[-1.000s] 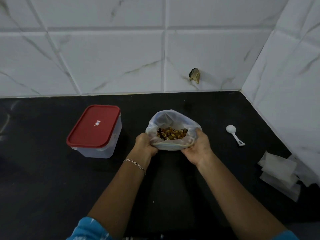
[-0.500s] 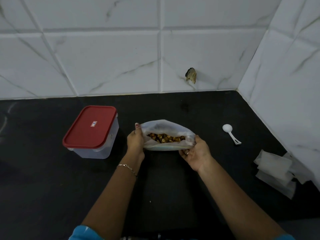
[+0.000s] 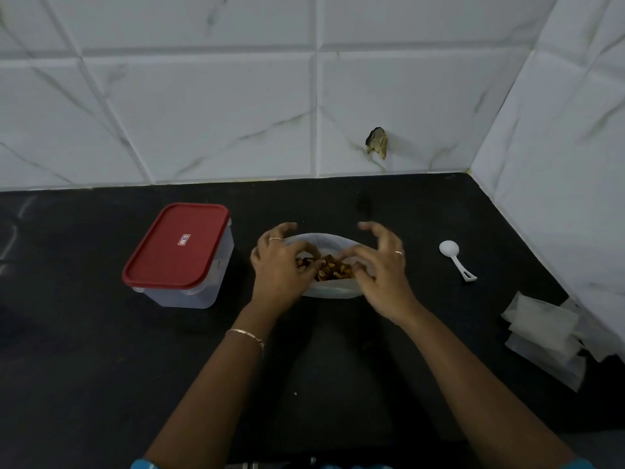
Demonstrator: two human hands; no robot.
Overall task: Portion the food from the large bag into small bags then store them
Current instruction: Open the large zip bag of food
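The large clear plastic bag stands on the black counter in the middle, its mouth open on brown and yellow food pieces. My left hand covers the bag's left side, with thumb and forefinger pinching the rim and the other fingers lifted. My right hand does the same on the right side of the rim. A stack of small translucent bags lies at the right edge of the counter. Much of the large bag's rim is hidden under my hands.
A clear box with a red lid, closed, stands left of the bag. A white plastic scoop lies to the right of it. White tiled walls close off the back and the right side.
My hands have moved from the bag's outer sides up over its mouth, closer together. The mouth, wide a second ago, is narrower and partly covered by my fingers.
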